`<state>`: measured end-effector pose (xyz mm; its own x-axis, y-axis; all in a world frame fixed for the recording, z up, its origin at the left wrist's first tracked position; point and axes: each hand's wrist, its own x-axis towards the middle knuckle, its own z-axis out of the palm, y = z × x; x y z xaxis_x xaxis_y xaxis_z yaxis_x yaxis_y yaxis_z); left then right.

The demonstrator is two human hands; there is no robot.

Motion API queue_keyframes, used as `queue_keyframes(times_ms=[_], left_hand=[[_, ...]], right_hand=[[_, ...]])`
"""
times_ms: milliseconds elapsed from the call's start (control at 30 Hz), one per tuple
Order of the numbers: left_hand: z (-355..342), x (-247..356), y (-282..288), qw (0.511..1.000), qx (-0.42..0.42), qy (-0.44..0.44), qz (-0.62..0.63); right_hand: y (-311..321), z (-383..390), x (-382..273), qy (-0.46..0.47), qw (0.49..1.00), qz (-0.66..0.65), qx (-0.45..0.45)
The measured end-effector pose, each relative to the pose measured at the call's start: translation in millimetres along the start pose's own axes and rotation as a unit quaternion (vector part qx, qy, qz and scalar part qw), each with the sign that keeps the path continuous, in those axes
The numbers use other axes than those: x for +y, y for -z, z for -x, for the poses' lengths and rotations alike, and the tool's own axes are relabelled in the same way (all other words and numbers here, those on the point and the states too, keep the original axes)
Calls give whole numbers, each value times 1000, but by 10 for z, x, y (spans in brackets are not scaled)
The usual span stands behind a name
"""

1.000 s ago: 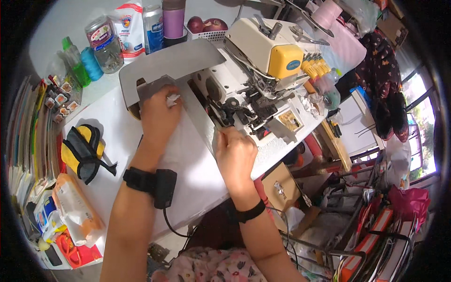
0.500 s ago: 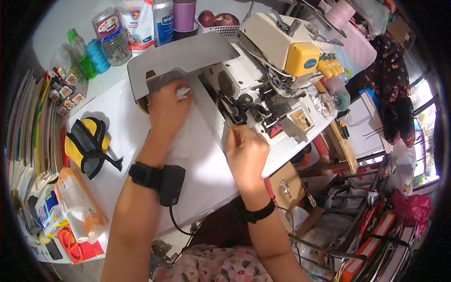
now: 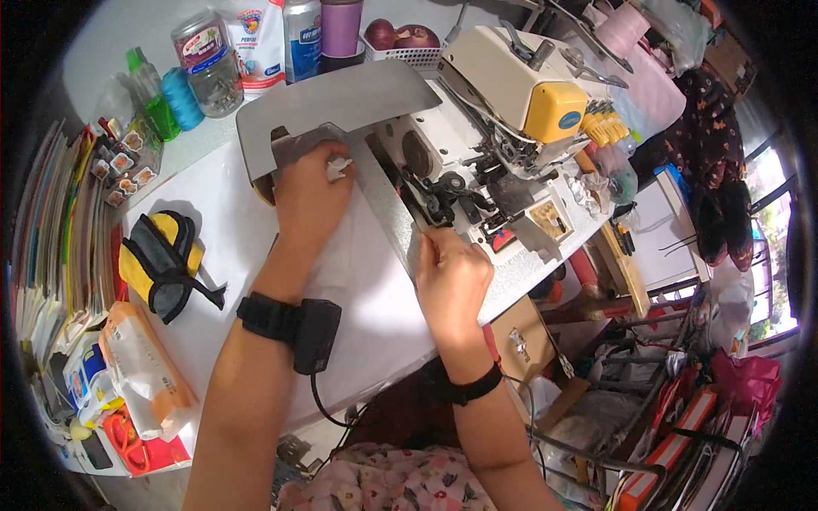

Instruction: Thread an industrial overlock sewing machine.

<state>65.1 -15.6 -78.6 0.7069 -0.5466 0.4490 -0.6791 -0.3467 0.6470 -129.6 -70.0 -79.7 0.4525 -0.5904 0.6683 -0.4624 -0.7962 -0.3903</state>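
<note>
Hardly anything has moved since the earlier frame: the whole scene sits slightly further right in view, while both hands keep their places at the machine. The person's left hand has its grip curled round a crumpled white scrap, with the fingertips hidden by the curved grey cover plate. Close to the front of the cream sewing machine with a yellow block, the right hand is raised beside the black metal mechanism; thumb and fingers of its grip are drawn together, though I cannot tell whether something thin is pinched between them. The machine stands on the white speckled table, its mechanism exposed to the right of the cover plate. A smooth white sheet spreads beneath the forearms, and on it lies a black, grey and yellow fabric piece, left of the left forearm. Along the back stand a blue cone of thread, a clear lidded jar and a white plastic basket holding purple onions
</note>
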Motion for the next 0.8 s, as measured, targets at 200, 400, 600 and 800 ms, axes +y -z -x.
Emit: queue_keyframes(times_ms=[200, 400, 600, 800], left_hand=[[17, -14, -5, 1000, 3, -3, 3], [12, -11, -15, 1000, -12, 19, 4], [14, 17, 6, 999, -8, 31, -2], [18, -9, -9, 1000, 0, 16, -4]], right_hand=[[-33, 3, 32, 3, 999, 32, -31], [-10, 1, 14, -1, 999, 32, -8], [4, 32, 8, -5, 1000, 6, 9], [-53, 14, 32, 26, 999, 21, 3]])
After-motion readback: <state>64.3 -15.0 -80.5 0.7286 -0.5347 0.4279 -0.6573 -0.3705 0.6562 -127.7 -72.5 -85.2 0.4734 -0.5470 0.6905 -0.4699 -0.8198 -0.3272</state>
